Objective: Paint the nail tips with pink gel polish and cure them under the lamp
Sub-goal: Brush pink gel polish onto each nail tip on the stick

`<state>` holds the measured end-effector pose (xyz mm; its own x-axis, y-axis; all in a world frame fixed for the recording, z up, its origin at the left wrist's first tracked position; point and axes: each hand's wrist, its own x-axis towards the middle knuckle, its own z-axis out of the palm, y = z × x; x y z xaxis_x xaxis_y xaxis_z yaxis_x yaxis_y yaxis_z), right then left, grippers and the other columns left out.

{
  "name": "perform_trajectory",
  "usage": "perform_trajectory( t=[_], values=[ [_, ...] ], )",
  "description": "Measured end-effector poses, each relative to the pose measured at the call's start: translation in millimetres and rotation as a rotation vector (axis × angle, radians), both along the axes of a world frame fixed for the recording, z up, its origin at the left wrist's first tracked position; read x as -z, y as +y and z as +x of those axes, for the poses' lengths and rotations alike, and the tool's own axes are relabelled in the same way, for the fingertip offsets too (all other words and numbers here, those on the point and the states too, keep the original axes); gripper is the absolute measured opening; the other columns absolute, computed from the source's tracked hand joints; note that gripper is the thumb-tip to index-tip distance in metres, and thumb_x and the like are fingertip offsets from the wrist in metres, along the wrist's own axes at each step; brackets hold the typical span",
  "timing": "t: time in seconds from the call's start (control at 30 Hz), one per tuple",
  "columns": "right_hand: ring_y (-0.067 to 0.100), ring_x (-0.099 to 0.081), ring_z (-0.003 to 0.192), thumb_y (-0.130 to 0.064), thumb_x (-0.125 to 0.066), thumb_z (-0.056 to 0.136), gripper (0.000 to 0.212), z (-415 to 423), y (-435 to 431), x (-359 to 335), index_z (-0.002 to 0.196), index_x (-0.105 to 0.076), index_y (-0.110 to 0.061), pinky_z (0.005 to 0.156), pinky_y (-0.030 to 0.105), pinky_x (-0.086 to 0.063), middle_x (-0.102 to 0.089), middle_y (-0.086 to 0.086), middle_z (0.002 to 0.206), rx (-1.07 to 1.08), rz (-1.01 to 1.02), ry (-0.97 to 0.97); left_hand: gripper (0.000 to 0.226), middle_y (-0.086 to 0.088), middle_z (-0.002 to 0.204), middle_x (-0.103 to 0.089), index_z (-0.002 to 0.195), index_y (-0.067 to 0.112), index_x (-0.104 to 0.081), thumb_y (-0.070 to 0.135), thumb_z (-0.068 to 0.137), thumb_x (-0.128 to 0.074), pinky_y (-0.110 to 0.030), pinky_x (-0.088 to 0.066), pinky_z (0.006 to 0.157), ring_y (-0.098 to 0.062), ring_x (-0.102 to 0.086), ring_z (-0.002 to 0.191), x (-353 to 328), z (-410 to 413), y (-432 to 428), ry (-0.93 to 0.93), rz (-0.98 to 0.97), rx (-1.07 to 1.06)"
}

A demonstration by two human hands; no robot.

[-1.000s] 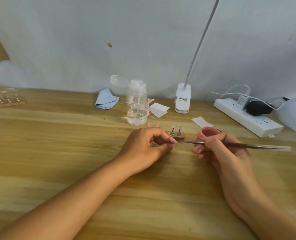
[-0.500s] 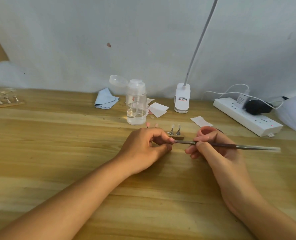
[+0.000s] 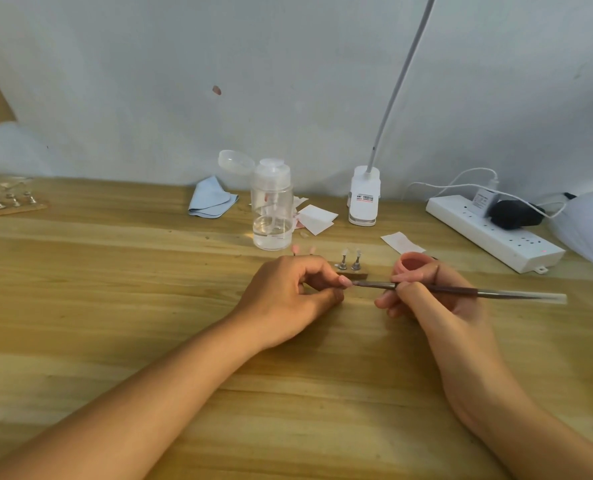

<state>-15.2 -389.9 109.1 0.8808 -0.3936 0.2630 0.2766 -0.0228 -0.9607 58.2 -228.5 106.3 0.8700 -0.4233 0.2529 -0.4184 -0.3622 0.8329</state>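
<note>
1. The painting stage is under way, I judge. The right hand [image 3: 426, 299] grips a slim brush [image 3: 461, 289] like a pen, and its bristle end reaches the fingertips of the left hand [image 3: 295, 296].
2. The left hand rests on the table [image 3: 115, 289] with its fingers curled and thumb and forefinger meeting at the bristles. I cannot tell whether they pinch a nail tip or only steady the wooden strip [image 3: 352, 273].
3. The open pot of pink gel [image 3: 414, 265] stands just behind the right hand's fingers, within easy reach for reloading.
4. Two pale nail tips [image 3: 349, 252] stand on metal pegs on the strip, between the hands; they look unpainted, so they are probably left to do.
5. Two pinkish tips [image 3: 303, 250] peep out behind the left knuckles and may already be coated.
6. Curing appears not yet begun: the lamp [image 3: 364, 195] sits clipped at the table's far edge, well apart from the tips.
7. Hidden or unclear:
   - the lamp's head is cut off by the top of the view, so whether it is lit cannot be told;
   - the left hand covers much of the strip, so the count of tips is unknown;
   - a board of further pegs [image 3: 7, 202] at far left is too blurred to judge.
</note>
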Motion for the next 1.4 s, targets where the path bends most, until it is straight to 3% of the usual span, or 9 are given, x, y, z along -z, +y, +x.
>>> perform_trajectory(
  t=[0.1, 0.2, 0.3, 0.57, 0.73, 0.9, 1.13, 1.27, 1.4],
  values=[
    [0.011, -0.066, 0.062, 0.008, -0.056, 0.088, 0.013, -0.3, 0.7, -1.4, 0.078, -0.055, 0.0, 0.06, 0.017, -0.05, -0.064, 0.023, 0.102, 0.007, 0.0, -0.013, 0.007, 0.013, 0.087, -0.074, 0.092, 0.017, -0.076, 0.014, 0.086, -0.074, -0.041, -0.043, 0.094, 0.019, -0.046, 0.048, -0.9, -0.9, 0.7, -0.004, 0.003, -0.001],
    [0.009, -0.066, 0.061, 0.008, -0.056, 0.089, 0.012, 0.1, 0.6, -0.9, 0.078, -0.054, 0.003, 0.059, 0.017, -0.049, -0.063, 0.027, 0.101, 0.006, -0.042, 0.004, 0.008, 0.012, 0.087, -0.074, 0.093, 0.018, -0.077, 0.014, 0.086, -0.074, -0.014, -0.039, 0.06, 0.019, -0.046, 0.048, -0.5, -0.3, 0.8, -0.021, 0.008, 0.006],
    [0.01, -0.063, 0.06, 0.009, -0.055, 0.089, 0.009, -1.3, 0.4, -1.1, 0.082, -0.054, 0.004, 0.059, 0.019, -0.047, -0.06, 0.028, 0.104, 0.01, -0.054, -0.022, 0.007, 0.013, 0.087, -0.074, 0.092, 0.017, -0.076, 0.014, 0.086, -0.074, -0.032, -0.045, 0.082, 0.019, -0.047, 0.049, 0.1, 0.6, 1.1, -0.011, 0.006, 0.004],
    [0.006, -0.045, 0.056, -0.013, -0.049, 0.082, 0.013, -2.8, -18.8, -15.6, 0.076, -0.048, -0.024, 0.053, 0.019, -0.036, -0.05, -0.006, 0.06, 0.298, -0.151, -0.2, 0.008, 0.015, 0.08, -0.073, 0.085, 0.017, -0.075, 0.009, 0.084, -0.075, 0.002, -0.032, 0.058, 0.017, -0.049, 0.05, 2.8, 3.3, 1.9, -0.024, -0.022, 0.022],
    [0.001, -0.047, 0.052, -0.012, -0.057, 0.089, 0.015, 9.1, -36.5, -8.6, 0.077, -0.052, -0.021, 0.05, 0.013, -0.037, -0.057, -0.005, 0.064, 0.35, -0.348, -0.004, 0.019, 0.009, 0.081, -0.075, 0.077, 0.027, -0.07, 0.009, 0.083, -0.076, -0.002, -0.03, 0.057, 0.006, -0.047, 0.049, 3.6, 3.2, 0.6, -0.008, -0.045, 0.029],
    [0.009, -0.048, 0.056, -0.016, -0.065, 0.086, 0.014, 15.8, -37.6, -4.1, 0.076, -0.056, -0.021, 0.059, 0.035, -0.041, -0.062, 0.01, 0.068, 0.342, -0.471, 0.111, 0.016, 0.012, 0.082, -0.075, 0.077, 0.03, -0.071, 0.016, 0.083, -0.077, -0.012, -0.03, 0.053, -0.015, -0.046, 0.061, 5.1, 5.0, 0.5, 0.014, -0.049, 0.019],
    [0.011, -0.051, 0.058, -0.012, -0.061, 0.089, 0.017, 10.7, -31.5, -8.5, 0.077, -0.055, -0.022, 0.058, 0.029, -0.041, -0.058, -0.005, 0.061, 0.384, -0.32, -0.039, 0.009, 0.009, 0.079, -0.075, 0.082, 0.019, -0.072, 0.013, 0.082, -0.078, -0.008, -0.032, 0.058, 0.006, -0.053, 0.058, 5.9, 5.1, 0.1, -0.003, -0.072, 0.035],
    [0.006, -0.058, 0.055, 0.008, -0.053, 0.09, 0.016, -5.5, -11.8, -12.6, 0.084, -0.054, -0.007, 0.056, 0.016, -0.048, -0.07, 0.005, 0.075, 0.15, -0.055, -0.145, 0.006, 0.008, 0.081, -0.075, 0.083, 0.015, -0.071, 0.014, 0.083, -0.077, -0.037, -0.043, 0.093, 0.008, -0.057, 0.061, 4.8, 4.2, -0.2, 0.011, -0.075, 0.034],
    [0.012, -0.065, 0.058, 0.009, -0.054, 0.091, 0.009, -4.9, 3.8, -5.7, 0.082, -0.053, 0.006, 0.055, 0.019, -0.052, -0.063, 0.026, 0.093, 0.028, 0.079, 0.019, 0.008, 0.005, 0.082, -0.075, 0.081, 0.019, -0.07, 0.016, 0.083, -0.078, -0.014, -0.035, 0.061, 0.012, -0.05, 0.051, 5.7, 4.4, 1.2, -0.004, -0.078, 0.051]
  ],
)
